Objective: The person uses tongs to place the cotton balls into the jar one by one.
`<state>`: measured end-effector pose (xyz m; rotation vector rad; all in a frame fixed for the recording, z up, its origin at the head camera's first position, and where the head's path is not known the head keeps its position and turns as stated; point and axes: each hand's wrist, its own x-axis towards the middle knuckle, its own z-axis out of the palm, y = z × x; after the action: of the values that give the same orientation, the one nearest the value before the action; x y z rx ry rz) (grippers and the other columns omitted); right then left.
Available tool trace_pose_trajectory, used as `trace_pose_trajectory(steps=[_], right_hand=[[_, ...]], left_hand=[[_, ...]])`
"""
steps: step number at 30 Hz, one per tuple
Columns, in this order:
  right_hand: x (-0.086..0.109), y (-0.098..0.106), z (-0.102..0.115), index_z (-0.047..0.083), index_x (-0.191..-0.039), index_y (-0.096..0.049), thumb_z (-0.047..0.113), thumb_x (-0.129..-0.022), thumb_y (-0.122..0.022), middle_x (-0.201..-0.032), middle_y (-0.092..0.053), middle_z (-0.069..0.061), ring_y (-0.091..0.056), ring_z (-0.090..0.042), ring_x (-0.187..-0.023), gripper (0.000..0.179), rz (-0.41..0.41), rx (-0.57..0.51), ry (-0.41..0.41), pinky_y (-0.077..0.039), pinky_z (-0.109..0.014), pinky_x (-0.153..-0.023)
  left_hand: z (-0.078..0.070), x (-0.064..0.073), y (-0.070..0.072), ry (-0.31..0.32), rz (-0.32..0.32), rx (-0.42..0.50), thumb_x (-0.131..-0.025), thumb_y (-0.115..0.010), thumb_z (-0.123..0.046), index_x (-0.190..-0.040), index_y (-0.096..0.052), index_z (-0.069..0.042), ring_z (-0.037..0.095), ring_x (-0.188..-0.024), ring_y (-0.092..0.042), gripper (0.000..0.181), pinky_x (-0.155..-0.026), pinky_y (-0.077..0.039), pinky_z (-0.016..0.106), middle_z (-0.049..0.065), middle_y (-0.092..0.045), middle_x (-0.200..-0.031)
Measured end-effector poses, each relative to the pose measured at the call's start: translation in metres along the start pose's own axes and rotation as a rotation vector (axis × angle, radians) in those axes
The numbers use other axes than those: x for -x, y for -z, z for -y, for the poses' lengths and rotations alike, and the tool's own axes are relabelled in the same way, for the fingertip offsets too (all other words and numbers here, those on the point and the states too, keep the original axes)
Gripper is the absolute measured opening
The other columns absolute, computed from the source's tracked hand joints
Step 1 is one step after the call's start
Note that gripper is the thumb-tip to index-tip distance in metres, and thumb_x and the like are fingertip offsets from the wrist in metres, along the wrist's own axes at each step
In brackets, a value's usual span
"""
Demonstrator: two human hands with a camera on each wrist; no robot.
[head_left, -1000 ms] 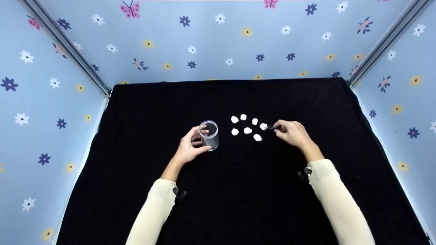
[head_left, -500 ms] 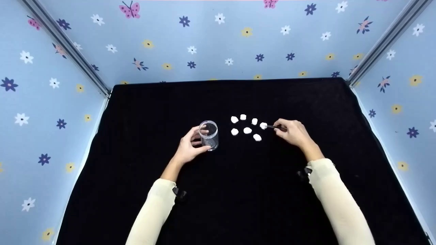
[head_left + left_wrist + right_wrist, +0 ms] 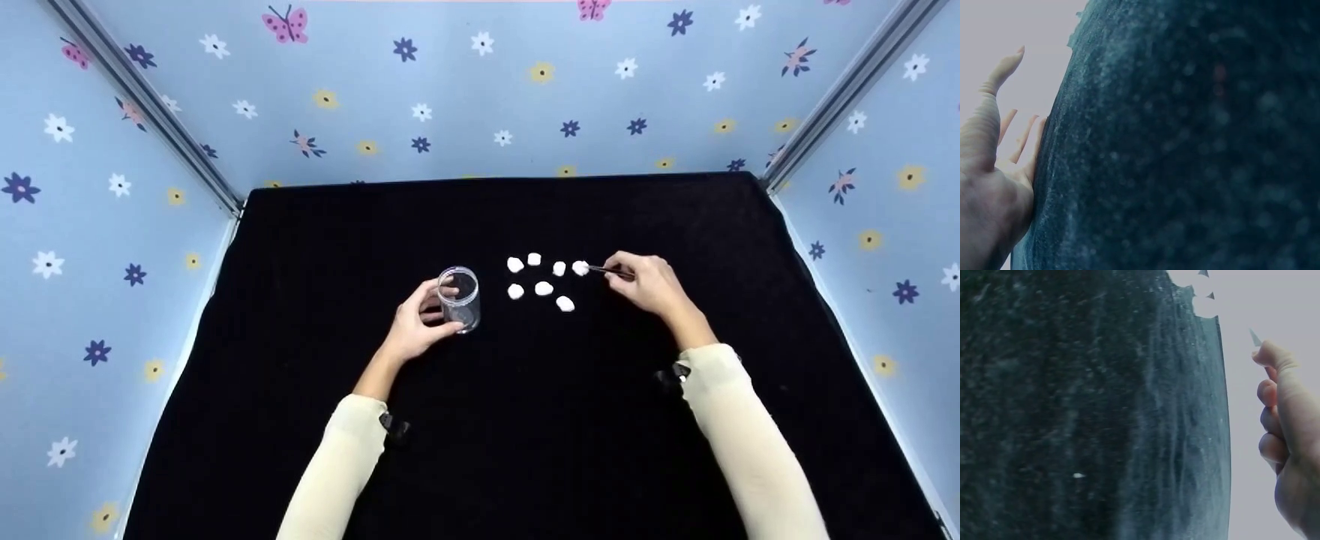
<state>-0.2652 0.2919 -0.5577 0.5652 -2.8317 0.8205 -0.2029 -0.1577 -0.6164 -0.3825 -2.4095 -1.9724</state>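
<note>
In the head view my left hand (image 3: 418, 321) grips a clear, open-topped plastic jar (image 3: 460, 306) by its left side, thumb low and fingers around the back. My right hand (image 3: 649, 281) pinches slim dark tweezers (image 3: 606, 270) between thumb and fingers. At the tweezers' tip is a white cotton ball (image 3: 580, 268). Several other cotton balls (image 3: 544, 288) lie in a loose group between the jar and the tweezers. The left wrist view shows my left hand (image 3: 994, 185) at its edge, the jar washed out. In the right wrist view my right hand (image 3: 1297, 422) has its lower fingers curled.
Black cloth (image 3: 510, 427) covers the table. Blue flower-patterned walls (image 3: 480, 97) stand along the back and both sides, with metal poles (image 3: 847, 97) at the rear corners. A small black camera (image 3: 670, 377) is strapped at each wrist.
My right hand has moved slightly away toward the back wall, and the cotton ball at the tweezers' tip has shifted with it. The left hand, the jar and the other cotton balls have stayed put.
</note>
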Motion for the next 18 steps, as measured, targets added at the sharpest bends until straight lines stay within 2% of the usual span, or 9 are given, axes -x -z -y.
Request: trace_pose_trajectory(steps=[7, 14, 18], right_hand=[[-0.005, 0.007, 0.006, 0.013, -0.109, -0.081, 0.015, -0.095, -0.08, -0.074, -0.067, -0.01, -0.053, -0.026, -0.067, 0.014, -0.027, -0.014, 0.025, -0.042, -0.04, -0.065], [-0.008, 0.006, 0.008, 0.013, -0.107, -0.081, 0.014, -0.094, -0.079, -0.074, -0.068, -0.01, -0.054, -0.024, -0.067, 0.013, -0.042, -0.023, 0.036, -0.043, -0.04, -0.066], [-0.009, 0.006, 0.012, 0.012, -0.106, -0.081, 0.013, -0.094, -0.079, -0.074, -0.068, -0.011, -0.054, -0.024, -0.067, 0.012, -0.055, -0.035, 0.054, -0.043, -0.04, -0.065]], left_hand=[[-0.001, 0.001, 0.0, 0.01, 0.005, -0.012, -0.084, -0.096, 0.001, -0.153, -0.062, -0.003, 0.04, -0.13, -0.075, 0.077, -0.113, -0.065, 0.055, 0.021, -0.076, -0.143], [-0.002, 0.001, 0.0, 0.013, 0.016, -0.016, -0.084, -0.096, 0.002, -0.153, -0.06, -0.001, 0.036, -0.129, -0.076, 0.078, -0.11, -0.067, 0.04, 0.022, -0.076, -0.144], [-0.003, 0.001, 0.0, 0.009, 0.012, -0.014, -0.084, -0.096, 0.002, -0.153, -0.06, -0.001, 0.037, -0.126, -0.077, 0.077, -0.109, -0.068, 0.037, 0.023, -0.076, -0.143]])
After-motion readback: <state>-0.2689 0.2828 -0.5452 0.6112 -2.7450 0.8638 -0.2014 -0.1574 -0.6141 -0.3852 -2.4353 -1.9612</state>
